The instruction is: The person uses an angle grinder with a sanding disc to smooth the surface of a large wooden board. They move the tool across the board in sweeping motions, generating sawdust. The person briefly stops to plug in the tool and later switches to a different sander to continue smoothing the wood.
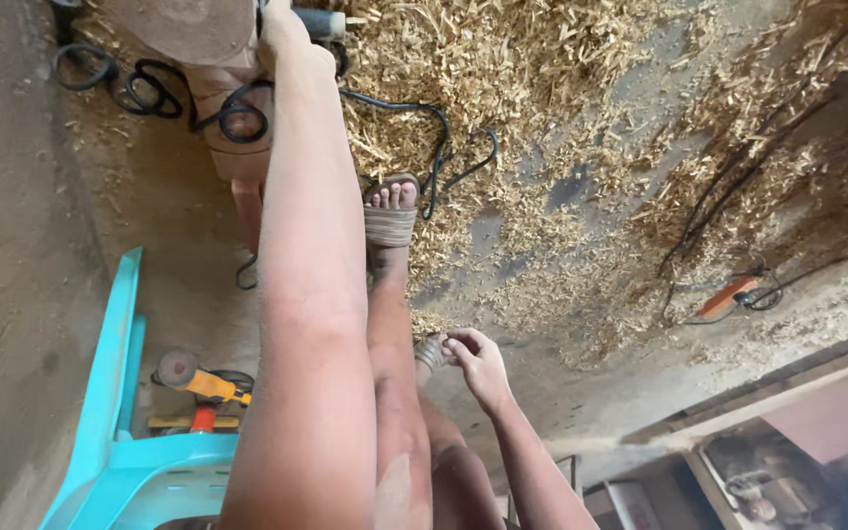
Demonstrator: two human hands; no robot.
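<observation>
Step in hand: the right hand (478, 361) reaches down to the near sandal (430, 351), fingertips pinched on its strap; it looks like a fix to the footwear.
Left hand (282, 29): stretched far out, resting against a wooden block (188, 39) beside a grey power tool (321, 22); I cannot tell whether it grips.
Hands: well apart, 1 low, 1 far forward.
Other foot: in the far sandal (390, 221), planted on the floor (31, 245) at the edge of the wood shavings (542, 98).
Next move calls for: balance kept on the left arm and a firm pinch on the strap, I judge.
Edges: black cable (247, 108) loops just beside the far foot; turquoise chair (120, 393) and orange angle grinder (198, 383) crowd the left.
Open room: bare floor to the right of the near foot.
</observation>
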